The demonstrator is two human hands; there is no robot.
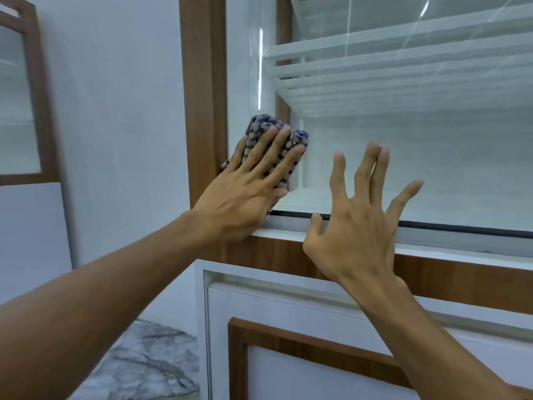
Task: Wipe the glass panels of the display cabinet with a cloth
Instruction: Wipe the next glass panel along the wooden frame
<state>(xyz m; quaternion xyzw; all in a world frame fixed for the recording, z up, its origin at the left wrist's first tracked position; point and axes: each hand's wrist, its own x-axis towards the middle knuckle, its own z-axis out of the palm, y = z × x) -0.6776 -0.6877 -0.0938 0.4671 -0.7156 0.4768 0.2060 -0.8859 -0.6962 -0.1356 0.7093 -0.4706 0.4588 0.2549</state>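
Observation:
The display cabinet has a large glass panel (403, 157) in a white and wood frame. My left hand (251, 186) lies flat with straight fingers on a folded blue and white checked cloth (294, 140), pressing it against the panel's lower left corner. My right hand (363, 226) is spread with its fingers fanned out in front of the lower part of the glass; the thumb lies at the black seal on the bottom rail. Whether the fingertips touch the glass I cannot tell.
White shelves (389, 67) show behind the glass. A wooden upright (203, 105) borders the panel on the left, and a wooden rail (450, 278) runs below it. A white lower door (288, 313) with wood trim is underneath. Marble floor (150, 362) lies bottom left.

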